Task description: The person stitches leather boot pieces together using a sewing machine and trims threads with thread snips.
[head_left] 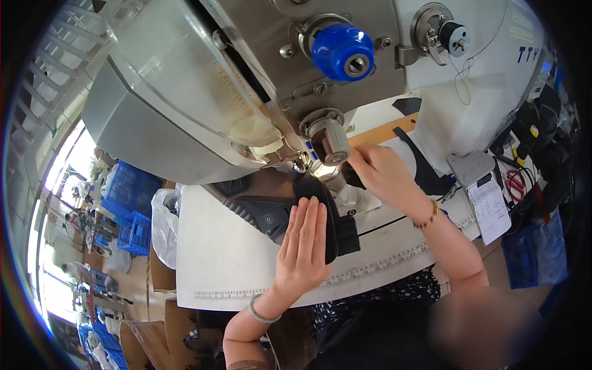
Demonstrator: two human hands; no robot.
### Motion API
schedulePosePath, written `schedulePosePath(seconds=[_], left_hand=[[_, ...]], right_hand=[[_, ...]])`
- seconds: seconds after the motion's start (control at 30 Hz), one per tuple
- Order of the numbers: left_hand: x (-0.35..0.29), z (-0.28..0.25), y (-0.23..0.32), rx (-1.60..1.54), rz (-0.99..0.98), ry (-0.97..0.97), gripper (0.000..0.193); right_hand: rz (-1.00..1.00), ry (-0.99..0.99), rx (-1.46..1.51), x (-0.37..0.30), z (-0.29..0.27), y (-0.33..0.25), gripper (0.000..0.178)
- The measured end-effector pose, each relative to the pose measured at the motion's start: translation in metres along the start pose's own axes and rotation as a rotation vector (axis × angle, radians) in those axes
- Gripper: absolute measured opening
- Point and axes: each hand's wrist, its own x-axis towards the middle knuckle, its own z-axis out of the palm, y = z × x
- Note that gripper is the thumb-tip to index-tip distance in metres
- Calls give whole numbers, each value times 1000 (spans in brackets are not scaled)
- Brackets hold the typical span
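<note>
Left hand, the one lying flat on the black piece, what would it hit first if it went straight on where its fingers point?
Beyond the black piece under it, the left hand would probably meet the sewing machine's metal stitching parts first, though depth is hard to judge.
</note>
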Motion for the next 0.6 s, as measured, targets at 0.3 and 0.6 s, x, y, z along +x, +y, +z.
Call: schedulePosePath(seconds=[0.3,0.6], left_hand=[[5,-11,1,42,29,-62,61],[5,-12,-9,35,87,-45,60]], right_hand=[[418,-15,943,9,34,-20,20],[485,162,983,4,41,-24,15]])
